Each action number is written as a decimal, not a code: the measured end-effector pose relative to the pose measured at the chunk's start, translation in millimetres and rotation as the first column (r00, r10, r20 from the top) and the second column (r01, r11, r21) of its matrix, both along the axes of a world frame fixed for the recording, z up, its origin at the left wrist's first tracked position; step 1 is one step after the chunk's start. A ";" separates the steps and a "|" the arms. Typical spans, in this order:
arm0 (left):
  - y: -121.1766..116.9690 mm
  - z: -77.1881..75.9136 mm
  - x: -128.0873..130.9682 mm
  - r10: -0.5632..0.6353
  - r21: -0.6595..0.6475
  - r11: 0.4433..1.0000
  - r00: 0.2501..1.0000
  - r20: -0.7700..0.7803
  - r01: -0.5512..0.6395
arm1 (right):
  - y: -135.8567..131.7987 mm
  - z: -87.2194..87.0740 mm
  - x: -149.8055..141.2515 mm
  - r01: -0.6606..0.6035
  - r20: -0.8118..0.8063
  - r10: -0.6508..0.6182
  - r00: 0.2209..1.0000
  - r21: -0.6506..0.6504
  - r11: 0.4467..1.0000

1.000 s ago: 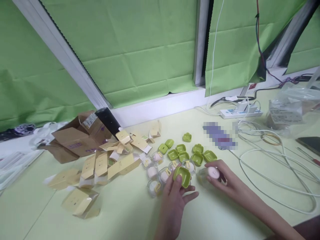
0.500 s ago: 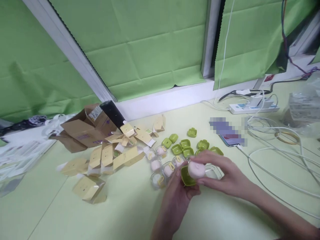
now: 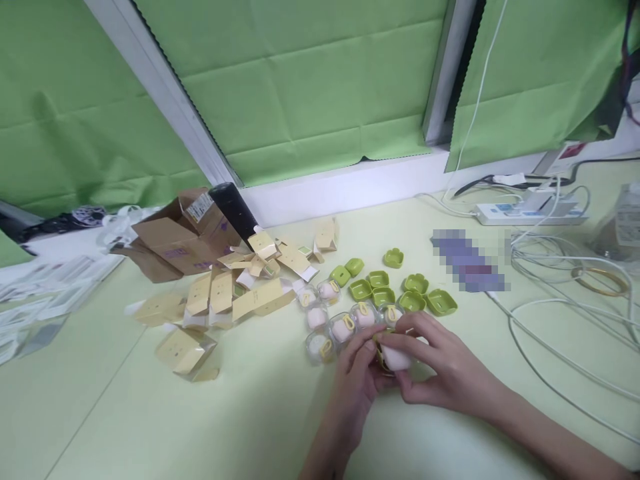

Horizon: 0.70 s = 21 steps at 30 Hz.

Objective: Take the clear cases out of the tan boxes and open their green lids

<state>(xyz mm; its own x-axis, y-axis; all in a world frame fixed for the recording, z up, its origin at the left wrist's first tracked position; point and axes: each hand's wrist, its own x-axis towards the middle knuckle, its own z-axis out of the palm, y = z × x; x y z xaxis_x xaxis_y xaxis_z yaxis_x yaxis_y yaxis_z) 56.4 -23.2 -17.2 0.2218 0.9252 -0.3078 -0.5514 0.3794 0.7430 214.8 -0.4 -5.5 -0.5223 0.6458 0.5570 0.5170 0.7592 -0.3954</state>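
Observation:
My left hand [image 3: 361, 373] is closed around a small green cup [image 3: 381, 360], tilted toward the right. A pale pink rounded piece [image 3: 397, 358] sits against the cup's opening, and the fingers of my right hand [image 3: 433, 363] grip it. My fingers hide part of both pieces. Just beyond my left hand stand several clear cases [image 3: 341, 328] with pink contents and yellow loops. Behind my right hand lie several open green cups [image 3: 413, 301]. Two green closed pieces [image 3: 341, 275] rest farther back.
Several opened yellow cartons [image 3: 223, 293] lie left of the cases, before a brown cardboard box [image 3: 170, 240] and a black cylinder [image 3: 233, 212]. On the right are a phone [image 3: 465, 261], blurred out, white cables [image 3: 545, 333] and a power strip [image 3: 530, 215]. Green blinds [image 3: 310, 87] hang behind.
My right hand has brought the pink piece left and down against the green cup. The cup has turned to face it. The view has shifted slightly.

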 end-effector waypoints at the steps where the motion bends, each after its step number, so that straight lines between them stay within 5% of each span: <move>1: -0.5 -0.2 -0.2 -0.002 -0.003 1.000 1.000 -0.008 0.002 | -0.8 0.6 -1.1 0.000 -0.005 0.000 1.000 -0.008 1.000; 13: -2.6 0.1 -2.7 -0.034 0.034 0.999 0.998 0.054 0.032 | -4.7 9.8 5.5 -0.063 0.076 0.063 0.995 0.008 0.998; 21: -6.6 -1.6 1.4 0.038 0.037 0.999 0.988 -0.148 -0.033 | -8.5 -2.4 1.6 -0.092 0.077 0.091 0.993 0.016 0.996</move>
